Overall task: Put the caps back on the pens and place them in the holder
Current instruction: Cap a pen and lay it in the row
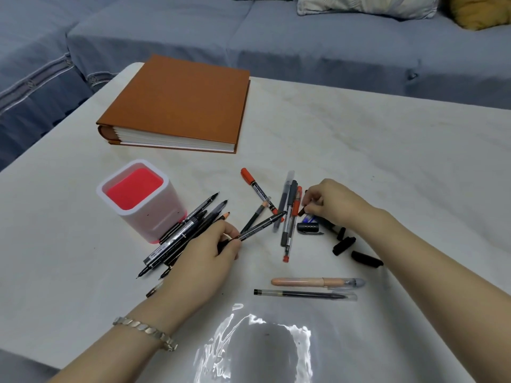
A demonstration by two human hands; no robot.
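The person's left hand (204, 252) is curling its fingers and thumb around the lower end of a slim black pen (262, 224). The pen's far end is pointing away and to the right over the middle of the white table surface (387, 150). The right hand (329, 201) is pinching a small dark cap (302, 210) between thumb and fingertips, just beside a group of grey and orange pens (289, 214) lying mid-surface. The white square holder with a red inside (149, 222) is standing upright towards the left edge, and a bundle of uncapped black pens (182, 233) is lying against its base. Loose black caps (344, 244) are lying near the right wrist. A peach pen (309, 281) and a clear-barrelled black pen (298, 293) are lying towards the near edge. A brown album (179, 103) is lying at the far left corner.
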